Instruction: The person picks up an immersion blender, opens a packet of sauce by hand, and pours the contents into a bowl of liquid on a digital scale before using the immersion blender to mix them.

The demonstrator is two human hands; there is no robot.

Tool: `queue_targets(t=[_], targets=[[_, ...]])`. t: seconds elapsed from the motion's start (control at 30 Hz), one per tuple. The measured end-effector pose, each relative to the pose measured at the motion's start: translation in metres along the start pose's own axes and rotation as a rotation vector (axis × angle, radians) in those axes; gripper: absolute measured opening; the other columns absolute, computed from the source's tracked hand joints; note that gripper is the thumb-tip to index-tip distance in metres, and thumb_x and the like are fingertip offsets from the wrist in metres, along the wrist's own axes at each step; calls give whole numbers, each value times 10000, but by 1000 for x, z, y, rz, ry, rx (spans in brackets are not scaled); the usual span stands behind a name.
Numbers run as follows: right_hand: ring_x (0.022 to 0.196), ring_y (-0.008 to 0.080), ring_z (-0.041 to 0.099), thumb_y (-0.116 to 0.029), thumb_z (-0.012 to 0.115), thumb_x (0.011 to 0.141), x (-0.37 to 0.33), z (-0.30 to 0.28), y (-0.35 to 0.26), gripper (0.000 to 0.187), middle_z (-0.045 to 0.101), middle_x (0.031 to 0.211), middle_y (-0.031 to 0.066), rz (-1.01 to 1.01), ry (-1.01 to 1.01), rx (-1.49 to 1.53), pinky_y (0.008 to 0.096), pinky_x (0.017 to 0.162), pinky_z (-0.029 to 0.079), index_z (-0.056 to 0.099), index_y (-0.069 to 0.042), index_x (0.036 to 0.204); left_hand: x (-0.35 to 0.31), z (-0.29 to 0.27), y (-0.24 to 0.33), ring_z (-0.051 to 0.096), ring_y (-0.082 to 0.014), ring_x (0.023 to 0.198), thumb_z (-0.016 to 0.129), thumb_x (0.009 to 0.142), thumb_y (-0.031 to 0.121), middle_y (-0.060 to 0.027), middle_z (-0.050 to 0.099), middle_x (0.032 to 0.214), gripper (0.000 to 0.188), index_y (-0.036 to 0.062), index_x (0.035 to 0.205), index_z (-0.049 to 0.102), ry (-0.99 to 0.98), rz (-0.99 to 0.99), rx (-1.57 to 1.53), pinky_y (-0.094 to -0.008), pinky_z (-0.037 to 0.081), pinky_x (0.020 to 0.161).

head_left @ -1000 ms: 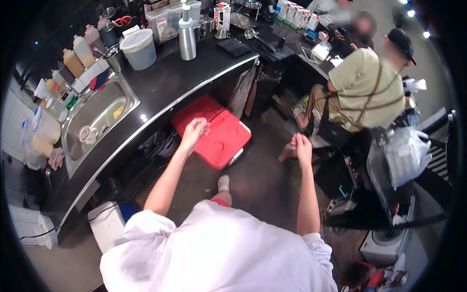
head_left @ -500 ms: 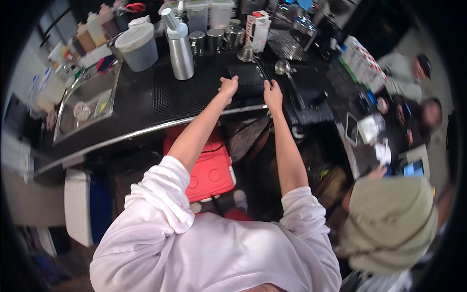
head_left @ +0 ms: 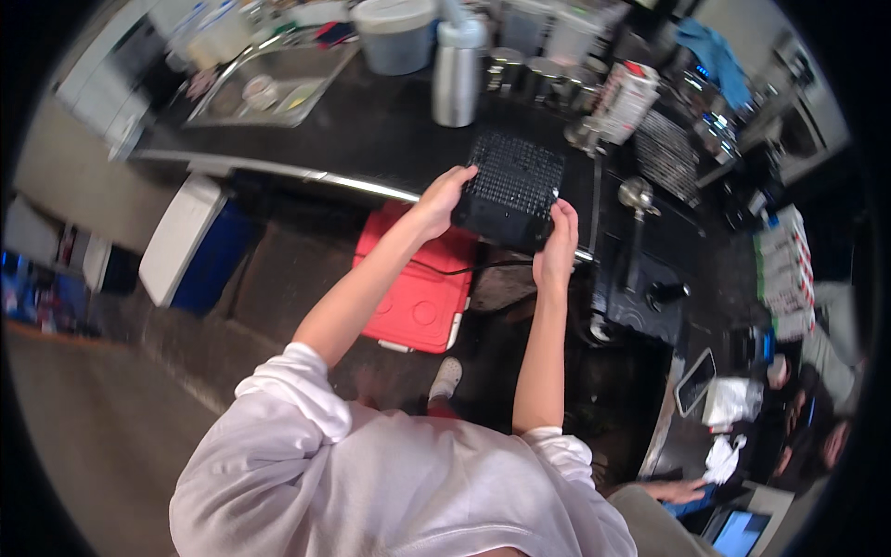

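A black rubber bar mat (head_left: pixel 510 186) with a studded grid surface is in both my hands, over the front edge of the black counter. My left hand (head_left: pixel 441 204) is closed on its left edge. My right hand (head_left: pixel 557 243) grips the right edge, thumb and fingers partly hidden by the mat. Just beyond the mat stands a silver cream whipper (head_left: pixel 455 84), upright on the counter. To the right, a portafilter (head_left: pixel 637 197) lies with its handle toward me. A milk carton (head_left: pixel 624 104) stands behind, near several steel pitchers (head_left: pixel 541 82).
A sink (head_left: pixel 320 100) is set in the counter at the left, beside a lidded tub (head_left: pixel 394 42). Below the counter are a red cooler (head_left: pixel 422 311) and a blue cooler with white lid (head_left: pixel 181 237). At the lower right, another person's hand (head_left: pixel 682 490) is near a tablet (head_left: pixel 741 533).
My hands have taken hold of the bar mat, and it is now raised at the counter edge. The view has swung, so the counter things sit farther right in the picture.
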State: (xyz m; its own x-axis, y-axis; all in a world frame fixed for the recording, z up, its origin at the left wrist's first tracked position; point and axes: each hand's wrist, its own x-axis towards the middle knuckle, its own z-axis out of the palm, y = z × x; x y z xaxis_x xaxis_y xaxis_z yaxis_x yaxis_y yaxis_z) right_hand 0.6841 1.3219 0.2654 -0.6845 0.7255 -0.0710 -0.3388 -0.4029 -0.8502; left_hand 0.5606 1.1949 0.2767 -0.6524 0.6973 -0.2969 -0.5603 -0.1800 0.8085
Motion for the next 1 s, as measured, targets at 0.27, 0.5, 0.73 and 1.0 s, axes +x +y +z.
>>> queue_targets(t=[0.27,0.5,0.73,1.0], targets=[[913,124,484,-141,402,802,-182,157,106,289,505,1007,60,308,-576,45,262,822,381,434,-23,1064,-303,-164,7,475,-256,1069,442,736,35,-116,396,1231,591,107,1275,211,157,235,-213,-439,423,871],[952,120,430,-170,352,833,-352,316,189,313,450,1039,63,580,-1156,84,263,849,336,397,-15,1102,-516,-257,5,458,-351,1078,507,639,-46,-181,379,1220,806,106,1317,99,555,667,-305,-565,465,754],[929,123,478,-315,408,886,-442,401,301,370,461,1087,73,844,-1335,-342,342,772,436,394,-81,1174,-692,-355,12,427,-385,1097,487,634,-54,-188,344,1252,761,73,1303,150,990,946,-505,-574,452,769],[610,113,498,-254,493,839,-428,461,455,187,488,676,0,862,-1020,-659,256,518,419,519,-75,886,-779,-529,50,514,-340,1005,665,587,80,-184,459,1149,776,6,1249,268,1251,1008,-498,-496,527,661]])
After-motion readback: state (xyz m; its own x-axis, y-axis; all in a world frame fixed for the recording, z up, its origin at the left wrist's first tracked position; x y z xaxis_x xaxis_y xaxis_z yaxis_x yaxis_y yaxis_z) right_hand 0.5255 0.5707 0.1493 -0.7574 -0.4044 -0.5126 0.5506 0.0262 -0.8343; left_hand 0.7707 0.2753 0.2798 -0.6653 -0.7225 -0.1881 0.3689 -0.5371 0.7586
